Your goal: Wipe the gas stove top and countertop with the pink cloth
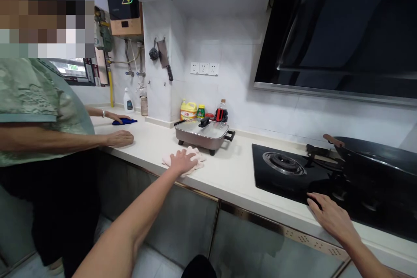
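Observation:
My left hand (183, 161) presses down on a crumpled pale pink cloth (199, 164) on the white countertop, its fingers bent over the fabric. Just behind the cloth stands an electric skillet (202, 139) with a glass lid and black handles. My right hand (330, 215) rests at the front edge of the black gas stove (293, 184), its fingers stretched out and holding nothing. A large black wok (381, 156) with a wooden handle sits on the stove's right side.
At left, another person's hand (119, 117) lies on a blue cloth (127, 121). Behind the skillet are a yellow jug (188, 110) and several bottles. A cleaver (163, 54) hangs on the wall. A dark range hood (339, 30) overhangs the stove.

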`<state>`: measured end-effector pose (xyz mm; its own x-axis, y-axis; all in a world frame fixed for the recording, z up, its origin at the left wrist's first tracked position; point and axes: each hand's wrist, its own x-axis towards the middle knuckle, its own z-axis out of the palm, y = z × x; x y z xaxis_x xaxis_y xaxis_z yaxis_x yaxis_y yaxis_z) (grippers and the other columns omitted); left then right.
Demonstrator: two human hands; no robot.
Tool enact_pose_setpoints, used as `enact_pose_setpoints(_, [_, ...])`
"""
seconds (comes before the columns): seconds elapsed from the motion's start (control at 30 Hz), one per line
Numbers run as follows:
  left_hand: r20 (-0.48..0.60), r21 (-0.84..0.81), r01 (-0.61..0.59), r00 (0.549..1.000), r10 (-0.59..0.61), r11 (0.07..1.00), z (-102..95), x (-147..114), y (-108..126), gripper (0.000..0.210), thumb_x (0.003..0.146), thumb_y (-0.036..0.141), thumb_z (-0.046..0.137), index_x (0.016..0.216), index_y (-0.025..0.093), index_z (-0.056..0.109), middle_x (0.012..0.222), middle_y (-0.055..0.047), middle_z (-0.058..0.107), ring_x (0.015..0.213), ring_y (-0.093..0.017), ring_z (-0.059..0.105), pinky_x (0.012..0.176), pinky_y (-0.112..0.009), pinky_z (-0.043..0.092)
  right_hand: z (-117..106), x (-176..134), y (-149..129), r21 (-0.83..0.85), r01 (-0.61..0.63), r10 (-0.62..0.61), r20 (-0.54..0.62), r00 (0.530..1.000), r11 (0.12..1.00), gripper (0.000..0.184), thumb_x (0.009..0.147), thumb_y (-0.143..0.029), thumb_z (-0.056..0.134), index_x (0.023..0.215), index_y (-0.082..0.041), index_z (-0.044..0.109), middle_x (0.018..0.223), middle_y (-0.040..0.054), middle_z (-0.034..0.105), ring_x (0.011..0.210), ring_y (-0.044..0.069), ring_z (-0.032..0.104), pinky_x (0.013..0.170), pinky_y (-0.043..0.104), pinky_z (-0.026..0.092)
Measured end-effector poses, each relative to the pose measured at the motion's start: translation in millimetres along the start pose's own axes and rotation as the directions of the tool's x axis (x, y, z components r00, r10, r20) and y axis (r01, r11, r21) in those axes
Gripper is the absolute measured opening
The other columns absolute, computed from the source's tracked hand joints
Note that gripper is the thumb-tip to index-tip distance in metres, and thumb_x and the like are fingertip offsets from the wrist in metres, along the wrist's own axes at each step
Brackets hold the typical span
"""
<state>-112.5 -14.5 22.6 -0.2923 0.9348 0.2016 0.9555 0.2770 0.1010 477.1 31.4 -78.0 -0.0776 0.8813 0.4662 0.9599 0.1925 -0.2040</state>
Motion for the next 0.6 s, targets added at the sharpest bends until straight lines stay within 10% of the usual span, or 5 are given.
enact_pose_setpoints(0.27, [-0.187, 0.020, 0.169, 0.969, -0.162, 0.985, -10.1, -39.9, -24.9, 0.054, 0.101, 0.052, 0.036, 0.137, 0.029, 0.069, 0.139, -0.014, 0.061, 0.127, -0.037, 0.050, 0.106, -0.056, 0.034, 2.7, -2.1, -5.6, -0.007, 0.004, -0.004, -0.033, 0.999, 1.000, 0.061, 0.095, -0.058, 0.031, 0.127, -0.025, 0.071, 0.142, 0.0092, 0.066, 0.132, 0.030, 0.061, 0.113, 0.052, 0.044])
enact_pose_setpoints(0.6, [-0.316, -0.094, -0.306, 0.912, 0.263, 0.947, 52.3, -110.6, 139.8, 0.054, 0.092, 0.075, 0.044, 0.123, 0.041, 0.072, 0.136, -0.009, 0.064, 0.123, -0.039, 0.054, 0.109, -0.062, 0.037, -1.6, -19.7, -15.4, 0.011, -0.131, 0.131, -0.126, 0.983, 0.991, 0.062, 0.095, -0.055, 0.030, 0.122, -0.023, 0.076, 0.138, 0.0118, 0.070, 0.125, 0.034, 0.064, 0.105, 0.049, 0.049])
